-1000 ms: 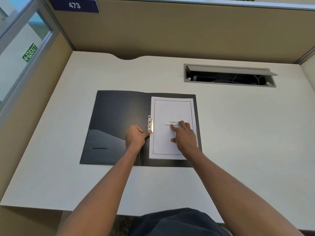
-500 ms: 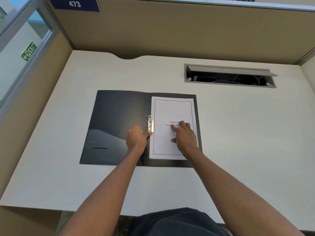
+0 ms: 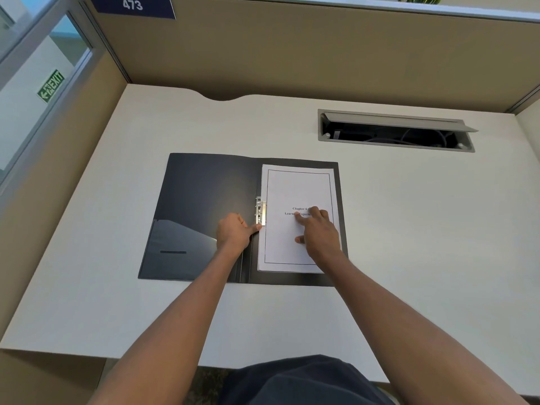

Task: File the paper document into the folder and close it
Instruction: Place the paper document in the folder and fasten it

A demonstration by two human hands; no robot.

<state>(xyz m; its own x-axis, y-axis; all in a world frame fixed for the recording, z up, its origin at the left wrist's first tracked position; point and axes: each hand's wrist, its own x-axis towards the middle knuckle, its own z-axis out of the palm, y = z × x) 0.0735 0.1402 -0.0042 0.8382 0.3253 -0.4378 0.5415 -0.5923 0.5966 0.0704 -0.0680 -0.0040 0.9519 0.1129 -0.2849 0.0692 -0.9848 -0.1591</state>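
Note:
A black folder (image 3: 201, 194) lies open and flat on the white desk (image 3: 409, 229). A white paper document (image 3: 298, 185) with a printed border and title rests on the folder's right half. A metal clip (image 3: 260, 211) sits at the paper's left edge by the spine. My left hand (image 3: 235, 233) is curled on the left half, its thumb touching the clip's lower end. My right hand (image 3: 317, 230) lies on the paper with fingers spread, fingertips pressing near the title.
An open grey cable tray (image 3: 394, 131) is set into the desk at the back right. Tan partition walls (image 3: 292, 54) close the desk at the back and left. A glass panel (image 3: 35, 83) with an exit sign is at far left.
Nothing has visibly moved apart from a slight shift of the left thumb against the clip.

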